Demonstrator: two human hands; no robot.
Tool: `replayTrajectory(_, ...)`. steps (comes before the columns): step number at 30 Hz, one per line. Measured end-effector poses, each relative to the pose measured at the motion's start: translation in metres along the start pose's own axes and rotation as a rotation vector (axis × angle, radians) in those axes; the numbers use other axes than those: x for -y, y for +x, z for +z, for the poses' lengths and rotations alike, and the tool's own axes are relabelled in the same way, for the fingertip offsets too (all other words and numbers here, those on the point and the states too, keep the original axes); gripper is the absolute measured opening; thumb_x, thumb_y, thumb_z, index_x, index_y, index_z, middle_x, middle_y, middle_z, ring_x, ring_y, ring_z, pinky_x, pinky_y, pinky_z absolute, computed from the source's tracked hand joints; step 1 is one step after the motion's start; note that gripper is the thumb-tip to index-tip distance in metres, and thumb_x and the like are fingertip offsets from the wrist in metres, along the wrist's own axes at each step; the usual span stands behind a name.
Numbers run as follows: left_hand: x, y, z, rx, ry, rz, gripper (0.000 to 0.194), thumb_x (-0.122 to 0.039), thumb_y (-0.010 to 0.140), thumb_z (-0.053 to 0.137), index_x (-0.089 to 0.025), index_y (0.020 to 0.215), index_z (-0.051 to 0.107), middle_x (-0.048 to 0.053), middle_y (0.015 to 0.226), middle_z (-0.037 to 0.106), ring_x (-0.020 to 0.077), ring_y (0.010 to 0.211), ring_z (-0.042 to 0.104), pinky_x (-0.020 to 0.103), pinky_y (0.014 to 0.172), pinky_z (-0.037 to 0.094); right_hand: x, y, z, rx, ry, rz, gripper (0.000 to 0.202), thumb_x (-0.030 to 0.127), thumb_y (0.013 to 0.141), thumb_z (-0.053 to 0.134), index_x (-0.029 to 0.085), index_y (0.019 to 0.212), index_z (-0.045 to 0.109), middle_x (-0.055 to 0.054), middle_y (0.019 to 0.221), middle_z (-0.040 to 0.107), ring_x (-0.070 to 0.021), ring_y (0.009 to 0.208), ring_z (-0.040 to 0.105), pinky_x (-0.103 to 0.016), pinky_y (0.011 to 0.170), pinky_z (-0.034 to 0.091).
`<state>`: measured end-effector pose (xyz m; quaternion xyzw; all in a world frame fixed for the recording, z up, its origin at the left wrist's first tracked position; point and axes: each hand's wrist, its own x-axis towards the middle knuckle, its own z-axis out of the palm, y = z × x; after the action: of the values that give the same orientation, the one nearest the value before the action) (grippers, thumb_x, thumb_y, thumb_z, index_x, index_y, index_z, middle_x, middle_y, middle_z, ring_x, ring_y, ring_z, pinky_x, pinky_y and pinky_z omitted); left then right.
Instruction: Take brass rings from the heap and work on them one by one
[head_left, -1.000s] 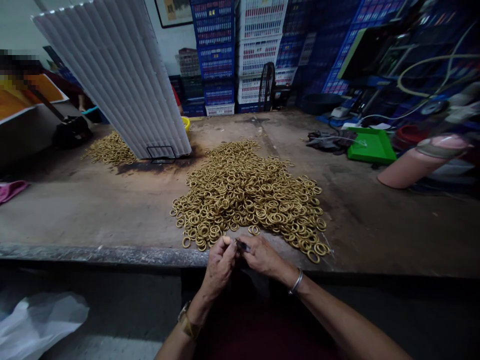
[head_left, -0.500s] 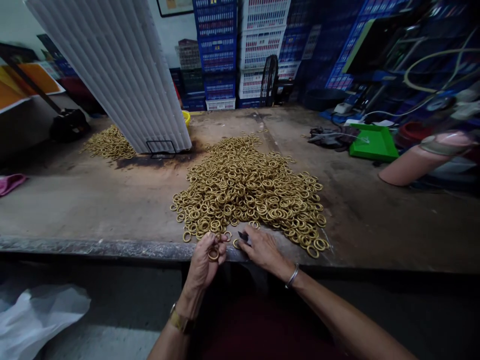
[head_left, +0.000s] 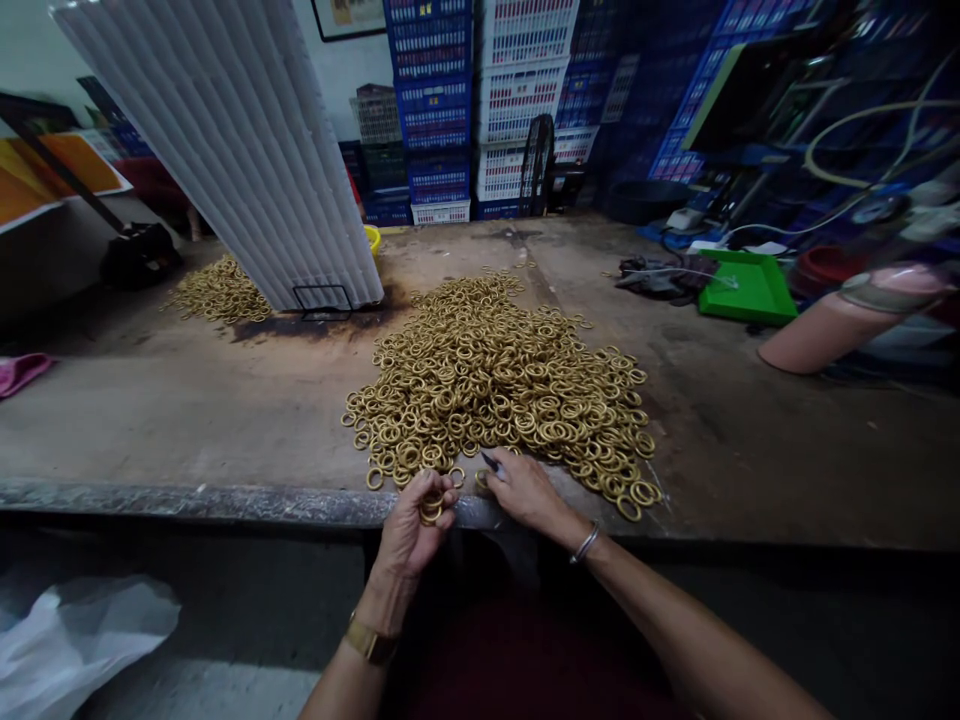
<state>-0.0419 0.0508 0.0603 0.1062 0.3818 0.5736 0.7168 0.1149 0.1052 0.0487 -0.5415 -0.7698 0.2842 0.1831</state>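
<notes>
A large heap of brass-coloured rings lies on the worn table, reaching close to its front edge. My left hand, with a gold watch at the wrist, is closed on a few rings at the table edge. To its right, my right hand, wearing a silver bangle, pinches a small dark pointed tool. One loose ring lies by its fingertips, and another lies between the hands.
Ribbed white panels stand at the back left beside a smaller ring pile. On the right are a green tray and a pink bottle. Stacked crates stand behind the table. A pink cloth lies far left.
More of the rings in my left hand now show. My right hand has shifted slightly right with the tool, and the loose ring by its fingertips has moved slightly right and up.
</notes>
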Motion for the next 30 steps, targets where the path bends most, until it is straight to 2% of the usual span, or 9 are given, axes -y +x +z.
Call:
replayTrajectory(3,0.01,0.002,0.005,-0.024,0.335,0.178,0.021,-0.032,0.071,0.062,-0.017,0.081,0.053,-0.003,0.062,0.05,0.0064,0.047,0.043,0.014,0.037,0.028,0.005,0.006,-0.011,0.057,0.298,0.136,0.006,0.017,0.067,0.046,0.018,0.062,0.046,0.004,0.055,0.046,-0.0079,0.051,0.04,-0.02,0.048,0.029)
replayTrajectory(6,0.018,0.004,0.01,-0.013,0.658,0.377,0.026,-0.031,0.076,0.056,-0.019,0.1,0.055,-0.003,0.06,0.051,0.0075,0.048,0.043,0.017,0.044,0.035,0.011,0.006,-0.017,0.177,0.598,0.236,0.005,0.02,0.066,0.046,0.018,0.062,0.043,0.007,0.051,0.043,-0.0049,0.041,0.033,-0.017,0.04,0.025)
replayTrajectory(9,0.02,0.005,0.014,0.07,0.822,0.519,0.024,-0.026,0.076,0.054,-0.019,0.098,0.061,0.002,0.076,0.06,0.0131,0.068,0.054,0.023,0.065,0.042,0.015,0.002,-0.02,0.305,0.805,0.295,0.008,0.024,0.066,0.047,0.019,0.065,0.041,0.009,0.05,0.044,-0.0027,0.035,0.028,-0.016,0.034,0.019)
replayTrajectory(12,0.018,0.006,0.015,0.118,0.87,0.546,0.019,-0.024,0.076,0.053,-0.019,0.09,0.065,0.005,0.085,0.064,0.0175,0.079,0.056,0.027,0.074,0.041,0.015,-0.002,-0.021,0.357,0.906,0.336,0.012,0.026,0.065,0.051,0.02,0.07,0.041,0.01,0.051,0.045,-0.0014,0.032,0.026,-0.014,0.032,0.015)
replayTrajectory(17,0.017,0.005,0.014,0.065,0.912,0.556,0.015,-0.026,0.077,0.052,-0.019,0.077,0.065,0.001,0.067,0.06,0.0147,0.064,0.052,0.024,0.065,0.039,0.016,-0.004,-0.019,0.281,0.873,0.319,0.018,0.037,0.072,0.047,0.019,0.073,0.044,0.008,0.052,0.048,-0.0022,0.032,0.027,-0.015,0.03,0.016)
replayTrajectory(23,0.016,0.003,0.019,0.056,0.868,0.498,0.016,-0.031,0.074,0.056,-0.017,0.068,0.061,0.0,0.061,0.053,0.0123,0.059,0.047,0.021,0.058,0.038,0.02,-0.003,-0.016,0.083,0.626,0.093,0.021,0.03,0.069,0.052,0.015,0.055,0.049,0.005,0.052,0.046,-0.0048,0.049,0.038,-0.016,0.044,0.03)
replayTrajectory(27,0.017,0.002,0.018,0.07,0.756,0.216,0.026,-0.041,0.075,0.053,-0.017,0.068,0.053,-0.004,0.052,0.045,0.0063,0.041,0.034,0.017,0.04,0.026,0.02,-0.002,-0.014,0.112,0.657,0.128,0.021,0.031,0.07,0.049,0.016,0.056,0.048,0.006,0.049,0.044,-0.0048,0.045,0.035,-0.017,0.041,0.026)
replayTrajectory(30,0.018,0.0,0.016,0.135,0.602,0.075,0.031,-0.047,0.076,0.051,-0.017,0.069,0.048,-0.006,0.052,0.043,0.0039,0.038,0.029,0.016,0.037,0.021,0.019,-0.004,-0.013,0.181,0.74,0.191,0.022,0.035,0.071,0.048,0.017,0.059,0.046,0.008,0.044,0.041,-0.0042,0.038,0.031,-0.017,0.036,0.023)
